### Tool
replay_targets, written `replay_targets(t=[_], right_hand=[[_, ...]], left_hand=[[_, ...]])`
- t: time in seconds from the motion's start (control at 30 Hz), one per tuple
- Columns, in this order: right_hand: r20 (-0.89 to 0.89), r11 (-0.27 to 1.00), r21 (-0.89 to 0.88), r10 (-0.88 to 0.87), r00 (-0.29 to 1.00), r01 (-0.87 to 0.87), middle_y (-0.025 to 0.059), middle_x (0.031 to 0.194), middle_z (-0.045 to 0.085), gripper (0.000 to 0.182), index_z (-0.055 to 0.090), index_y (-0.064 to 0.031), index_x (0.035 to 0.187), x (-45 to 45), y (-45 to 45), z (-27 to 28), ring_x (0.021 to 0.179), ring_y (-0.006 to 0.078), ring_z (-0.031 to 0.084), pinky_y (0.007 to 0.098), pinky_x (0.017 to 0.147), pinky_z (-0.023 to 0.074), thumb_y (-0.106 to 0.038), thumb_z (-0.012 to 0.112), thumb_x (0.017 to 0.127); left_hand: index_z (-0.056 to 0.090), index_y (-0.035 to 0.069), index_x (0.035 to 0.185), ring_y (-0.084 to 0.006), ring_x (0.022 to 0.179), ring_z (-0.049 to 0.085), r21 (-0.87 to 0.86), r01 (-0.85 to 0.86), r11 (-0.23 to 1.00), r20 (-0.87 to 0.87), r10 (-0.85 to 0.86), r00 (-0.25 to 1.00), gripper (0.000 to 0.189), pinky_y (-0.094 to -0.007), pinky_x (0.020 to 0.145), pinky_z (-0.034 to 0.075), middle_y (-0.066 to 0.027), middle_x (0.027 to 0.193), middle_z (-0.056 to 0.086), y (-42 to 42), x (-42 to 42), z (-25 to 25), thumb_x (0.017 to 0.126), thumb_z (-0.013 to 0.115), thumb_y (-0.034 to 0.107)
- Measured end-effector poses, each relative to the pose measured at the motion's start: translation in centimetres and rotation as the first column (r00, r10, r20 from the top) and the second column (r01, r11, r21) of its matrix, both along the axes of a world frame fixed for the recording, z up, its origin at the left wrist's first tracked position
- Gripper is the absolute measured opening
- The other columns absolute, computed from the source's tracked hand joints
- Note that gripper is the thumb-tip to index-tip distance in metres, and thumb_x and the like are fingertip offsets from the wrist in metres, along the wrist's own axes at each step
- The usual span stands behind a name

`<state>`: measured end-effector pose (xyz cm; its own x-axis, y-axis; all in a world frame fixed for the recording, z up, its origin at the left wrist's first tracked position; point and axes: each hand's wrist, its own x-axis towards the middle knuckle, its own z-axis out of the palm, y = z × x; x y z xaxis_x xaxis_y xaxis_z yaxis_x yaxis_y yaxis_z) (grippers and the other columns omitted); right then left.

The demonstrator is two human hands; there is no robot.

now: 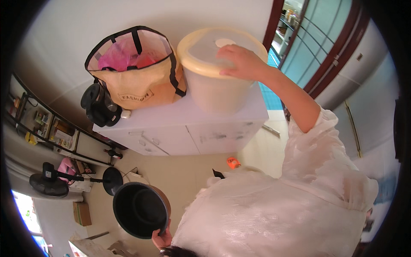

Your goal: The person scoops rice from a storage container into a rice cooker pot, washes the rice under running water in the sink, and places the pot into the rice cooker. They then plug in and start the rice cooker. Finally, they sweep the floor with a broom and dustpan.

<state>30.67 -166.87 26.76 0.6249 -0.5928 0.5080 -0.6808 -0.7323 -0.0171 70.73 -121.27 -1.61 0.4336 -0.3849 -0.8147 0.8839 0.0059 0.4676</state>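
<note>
My right hand lies on the rim of the pale yellow lid of a large translucent plastic bucket, its fingers spread over the lid. The bucket stands on a low white cabinet. At the lower left, my left hand grips the edge of a round, dark-lined pot, which is tilted with its opening towards the camera and looks empty. Left of the bucket sits a tan shopping bag with black trim, holding pink plastic bags.
A black kettle-like appliance stands left of the bag, beside a small white object. A black fan and a cardboard box are on the left. An orange item lies on the floor. A door is at the upper right.
</note>
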Motion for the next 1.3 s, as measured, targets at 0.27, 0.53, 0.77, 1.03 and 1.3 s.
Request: replay_targets(t=[0.27,0.53,0.77,1.03,1.3], right_hand=[[-0.001,0.973,0.141,0.184,0.983,-0.182,0.0069,0.111,0.052,0.038,0.057,-0.0067,0.103,-12.1,-6.7,2.1,0.101,0.0234,0.050,0.0326,0.085,0.0431,-0.009,0.067,0.067],[0.021,0.869,0.225,0.448,0.894,-0.441,0.0052,0.100,0.055,0.033,0.059,-0.0057,0.095,-17.8,-11.1,1.7,0.092,0.0221,0.053,0.0318,0.078,0.0451,-0.009,0.069,0.064],[-0.037,0.873,0.092,0.483,0.875,-0.479,-0.0001,0.091,0.054,0.027,0.058,-0.0099,0.089,-17.2,-10.3,-0.5,0.087,0.0187,0.052,0.0323,0.070,0.0460,-0.019,0.068,0.066],[-0.261,0.790,-0.052,0.580,0.772,-0.611,0.0016,0.084,0.056,0.023,0.058,-0.0087,0.086,-16.9,-11.3,1.2,0.078,0.0197,0.054,0.0322,0.064,0.0459,-0.020,0.065,0.068],[-0.372,0.448,-0.556,0.619,0.691,-0.700,0.0048,0.075,0.056,0.018,0.060,-0.0057,0.083,-15.2,-13.7,5.1,0.062,0.0193,0.054,0.0287,0.050,0.0443,-0.008,0.064,0.065]], left_hand=[[0.026,-0.011,0.124,-0.0333,0.123,0.029,-0.042,-0.115,0.993,-0.167,0.106,0.980,0.063,-0.0269,0.079,0.051,-0.0198,0.131,0.030,-9.6,-13.6,4.1,0.066,0.046,0.004],[0.015,-0.012,0.127,-0.0248,0.127,0.026,-0.304,0.066,0.950,-0.389,-0.187,0.902,0.068,-0.0265,0.078,0.051,-0.0176,0.138,0.019,-11.5,-20.7,4.5,0.069,0.046,0.004],[0.036,-0.014,0.117,-0.0389,0.122,0.028,-0.170,-0.069,0.983,-0.155,0.043,0.987,0.053,-0.0290,0.074,0.054,-0.0233,0.124,0.039,-11.6,-26.1,6.7,0.067,0.044,0.003],[0.030,-0.012,0.122,-0.0369,0.124,0.027,-0.319,-0.173,0.932,-0.339,0.059,0.939,0.059,-0.0254,0.075,0.051,-0.0255,0.128,0.034,-6.1,-31.9,5.0,0.067,0.043,0.006],[0.033,-0.010,0.120,-0.0398,0.121,0.030,-0.111,-0.399,0.910,-0.182,0.376,0.908,0.055,-0.0273,0.074,0.052,-0.0240,0.123,0.039,1.3,-38.3,1.9,0.067,0.043,0.003]])
